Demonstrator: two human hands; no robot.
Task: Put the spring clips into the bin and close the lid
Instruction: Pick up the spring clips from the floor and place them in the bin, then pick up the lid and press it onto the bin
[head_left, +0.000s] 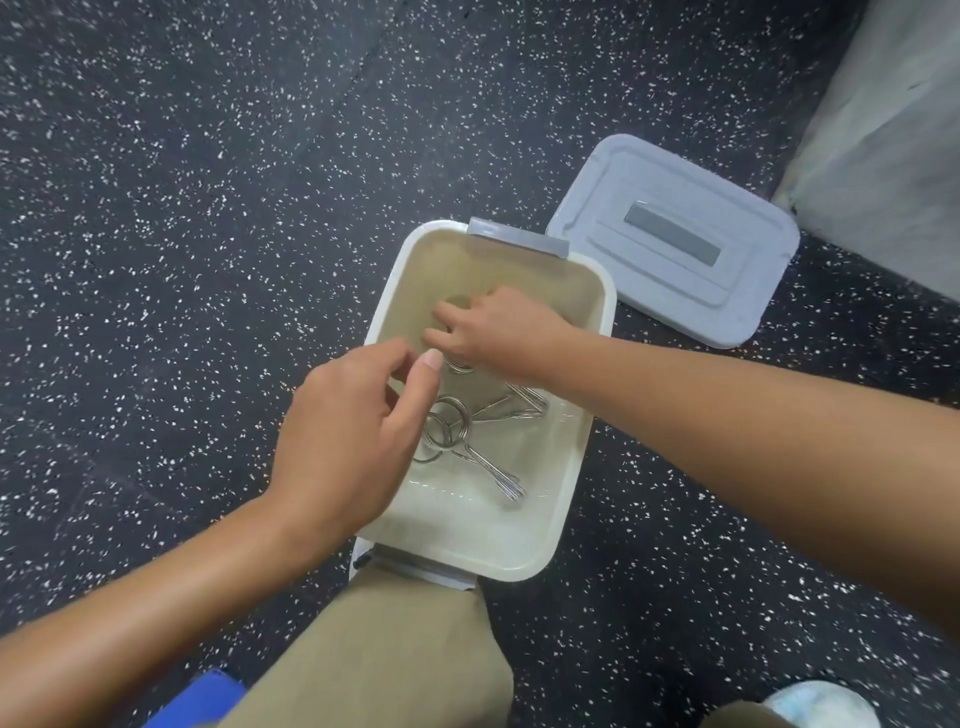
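A white bin (582, 441) stands open on the floor in front of my knee. Several metal spring clips lie inside it; one clip (457, 431) with a coiled ring and long handles is in the middle. Another clip (524, 402) lies partly under my right hand (504, 332). That hand reaches down into the bin, palm down with fingers spread, and I cannot tell whether it touches the clip. My left hand (358, 431) hovers over the bin's left rim, thumb and fingers curled apart, holding nothing. The grey lid (675, 239) lies flat on the floor, right of the bin.
The floor (182, 234) is dark rubber with white speckles. A pale grey block (893, 145) stands at the far right. My knee in khaki trousers (389, 649) touches the bin's near end. A blue object (202, 696) and a white shoe (821, 701) sit at the bottom edge.
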